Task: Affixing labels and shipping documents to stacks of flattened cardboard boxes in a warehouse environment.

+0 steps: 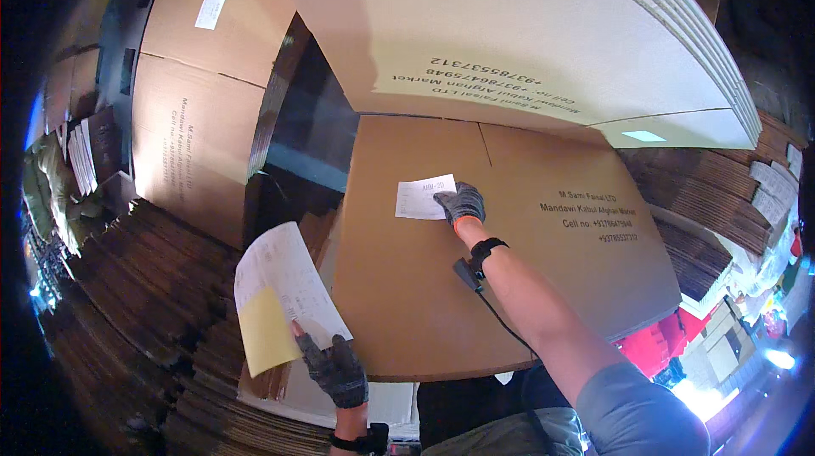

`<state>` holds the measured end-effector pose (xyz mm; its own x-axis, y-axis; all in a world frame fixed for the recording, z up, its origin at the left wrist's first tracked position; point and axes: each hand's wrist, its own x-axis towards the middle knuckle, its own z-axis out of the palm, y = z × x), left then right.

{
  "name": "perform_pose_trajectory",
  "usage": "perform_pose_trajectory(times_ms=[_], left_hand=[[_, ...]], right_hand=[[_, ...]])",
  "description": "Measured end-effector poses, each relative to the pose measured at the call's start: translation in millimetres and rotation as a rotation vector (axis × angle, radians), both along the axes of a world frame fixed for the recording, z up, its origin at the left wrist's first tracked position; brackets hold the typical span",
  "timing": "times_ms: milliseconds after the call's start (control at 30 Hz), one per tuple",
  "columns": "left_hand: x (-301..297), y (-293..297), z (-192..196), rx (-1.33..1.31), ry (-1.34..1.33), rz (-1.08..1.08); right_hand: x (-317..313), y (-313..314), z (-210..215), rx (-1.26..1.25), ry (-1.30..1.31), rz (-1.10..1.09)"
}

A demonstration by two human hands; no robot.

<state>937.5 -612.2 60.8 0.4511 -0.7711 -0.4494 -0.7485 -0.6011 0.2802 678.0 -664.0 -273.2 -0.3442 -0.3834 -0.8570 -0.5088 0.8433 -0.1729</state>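
A gray-gloved left hand, my left hand [338, 371], grips a sheaf of white printed sheets [293, 278] with a yellow sheet [269, 333] showing at its lower part. They hang over the left side of a brown cardboard panel [424, 303]. My right hand [461, 204], also in a gray glove, lies on the right part of a white printed label [418, 199] on that panel. Its fingers point left across the label, and part of the label is hidden under them. Black bands are round both wrists; a black cable hangs from the right one.
Behind the panel, a thick stack of cardboard sheets [475, 23] leans upward with a pale label [643, 136]. To the left stands another labeled cardboard stack [204, 116]. Flattened cardboard piles [144, 286] fill the lower left; more cardboard [722, 193] lies at right, near red material [649, 346].
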Motion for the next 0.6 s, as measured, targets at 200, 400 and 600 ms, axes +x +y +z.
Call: perform_pose_trajectory(times_ms=[200, 400, 600], left_hand=[[-5.3, -0.6, -1.1, 0.027, 0.048, 0.032], [2.5, 5.7, -6.8, -0.05, -0.043, -0.085], [9.5, 11.8, -8.8, -0.052, 0.06, 0.017]], right_hand=[[1.5, -12.1, 5.8, 0.088, 0.113, 0.045], [11.3, -20.7, 18.0, 0.138, 0.149, 0.091], [26.1, -36.1, 38.1, 0.249, 0.191, 0.095]])
